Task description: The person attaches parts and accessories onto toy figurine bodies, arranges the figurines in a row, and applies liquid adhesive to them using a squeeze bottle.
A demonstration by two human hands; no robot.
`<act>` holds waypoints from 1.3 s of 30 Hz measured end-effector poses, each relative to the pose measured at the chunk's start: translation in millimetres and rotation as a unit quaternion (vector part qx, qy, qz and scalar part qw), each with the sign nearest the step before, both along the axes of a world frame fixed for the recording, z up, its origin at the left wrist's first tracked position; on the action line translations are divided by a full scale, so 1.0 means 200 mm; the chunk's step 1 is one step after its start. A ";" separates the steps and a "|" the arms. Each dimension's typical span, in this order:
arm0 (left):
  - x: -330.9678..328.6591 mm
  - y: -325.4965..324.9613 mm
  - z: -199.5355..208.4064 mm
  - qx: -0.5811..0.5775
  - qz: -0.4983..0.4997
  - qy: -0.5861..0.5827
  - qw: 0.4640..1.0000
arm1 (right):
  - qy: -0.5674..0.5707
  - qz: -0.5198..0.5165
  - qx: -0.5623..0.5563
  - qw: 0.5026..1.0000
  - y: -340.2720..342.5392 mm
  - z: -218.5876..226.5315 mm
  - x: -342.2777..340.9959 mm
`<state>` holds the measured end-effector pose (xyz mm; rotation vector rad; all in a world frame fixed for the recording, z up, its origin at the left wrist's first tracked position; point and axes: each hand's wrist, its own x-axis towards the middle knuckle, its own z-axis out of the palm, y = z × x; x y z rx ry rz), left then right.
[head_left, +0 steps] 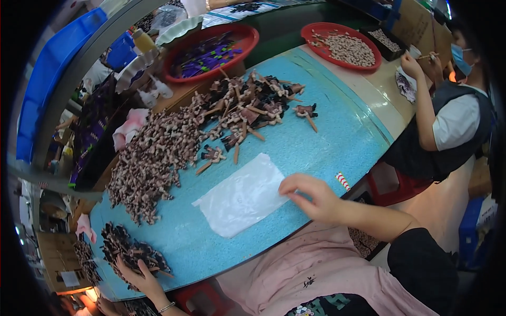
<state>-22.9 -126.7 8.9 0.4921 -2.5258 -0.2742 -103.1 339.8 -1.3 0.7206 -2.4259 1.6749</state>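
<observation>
1. Nearest, a pink apron (316,258) covers the person's front, just under the table's edge.
2. The right hand (311,197) reaches over that edge, thumb and forefinger close together in a narrow gap, their tips at the right edge of a white plastic sheet (240,197) (sheet or flat bag, I cannot tell which). Whether they pinch it I cannot tell.
3. The left hand (136,274), a bracelet (166,307) at its wrist, lies against a heap of dark brown parts (124,242), fingers and thumb spread wide.
4. The white plastic sheet lies flat on the blue tabletop (342,126), between the two hands and farther in. A red-and-white striped piece (342,181) lies to the right, near the table's edge.
5. Beyond the sheet, to the left, spreads a big mound of small beige-and-brown parts (153,163). It meets a heap of dark-clothed figurines with tan sticks (253,105); a single figurine (305,110) lies just right of that heap.
6. Farther back, a red basin (247,36) holds purple-and-green pieces (208,57), and a shallow red tray (318,46) holds beige pieces (350,50).
7. At far right sits a co-worker (448,126) in a dark vest and blue mask (460,59), both hands raised.
</observation>
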 end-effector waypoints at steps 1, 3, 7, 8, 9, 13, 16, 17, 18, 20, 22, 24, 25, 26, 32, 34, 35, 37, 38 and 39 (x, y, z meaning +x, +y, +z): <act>-0.01 0.02 0.01 0.021 0.006 -0.001 1.000 | 0.014 -0.034 0.017 0.999 0.05 0.01 -0.04; -0.02 0.08 0.05 0.000 0.003 0.011 1.000 | 0.065 -0.104 0.056 0.991 0.16 0.02 -0.15; -0.13 0.31 0.16 -0.003 -0.065 0.053 0.996 | 0.127 -0.203 0.121 0.963 0.36 0.06 -0.41; -0.17 0.38 0.19 0.005 -0.104 0.050 0.993 | 0.130 -0.208 0.170 0.955 0.38 0.08 -0.46; -0.23 0.49 0.20 0.045 -0.140 0.060 0.987 | 0.131 -0.212 0.219 0.943 0.40 0.08 -0.50; -0.56 1.01 0.24 0.050 -0.357 -0.026 0.932 | 0.089 -0.198 0.305 0.927 0.41 0.01 -0.62; -0.81 1.37 0.15 0.041 -0.443 -0.026 0.895 | 0.110 -0.217 0.344 0.907 0.40 -0.06 -0.65; -0.88 1.46 0.12 0.030 -0.455 -0.019 0.890 | 0.081 -0.205 0.365 0.904 0.41 -0.04 -0.64; -0.96 1.54 0.11 0.002 -0.453 -0.006 0.891 | 0.053 -0.193 0.387 0.900 0.41 -0.02 -0.63; -1.09 1.65 0.09 -0.029 -0.426 0.004 0.904 | 0.019 -0.176 0.284 0.942 0.42 0.03 -0.57; -1.18 1.69 0.06 -0.075 -0.383 -0.027 0.920 | -0.021 -0.160 0.184 0.970 0.44 0.08 -0.48; -1.21 1.69 0.06 -0.070 -0.390 -0.031 0.918 | -0.210 -0.075 -0.118 0.968 0.45 0.08 -0.39; -1.22 1.68 0.07 -0.070 -0.399 -0.032 0.914 | -0.217 -0.075 -0.116 0.966 0.46 0.07 -0.35; -1.21 1.66 0.08 -0.040 -0.412 -0.014 0.910 | -0.231 -0.070 -0.113 0.964 0.46 0.05 -0.32; -1.15 1.47 0.14 0.050 -0.438 -0.037 0.897 | -0.163 -0.136 0.123 0.970 0.45 0.11 -0.30; -1.12 1.42 0.20 0.105 -0.431 -0.029 0.896 | -0.055 -0.174 0.172 0.968 0.48 0.09 -0.31; -1.09 1.40 0.23 0.121 -0.432 0.000 0.894 | 0.012 -0.143 0.236 0.961 0.53 0.04 -0.31; -0.97 1.36 0.27 0.288 -0.436 -0.030 0.852 | 0.019 -0.110 0.244 0.963 0.52 0.06 -0.29; -0.89 1.33 0.27 0.371 -0.437 -0.050 0.818 | 0.028 -0.079 0.250 0.964 0.51 0.07 -0.28; -0.78 1.30 0.25 0.411 -0.463 -0.059 0.783 | 0.025 -0.075 0.250 0.965 0.51 0.08 -0.27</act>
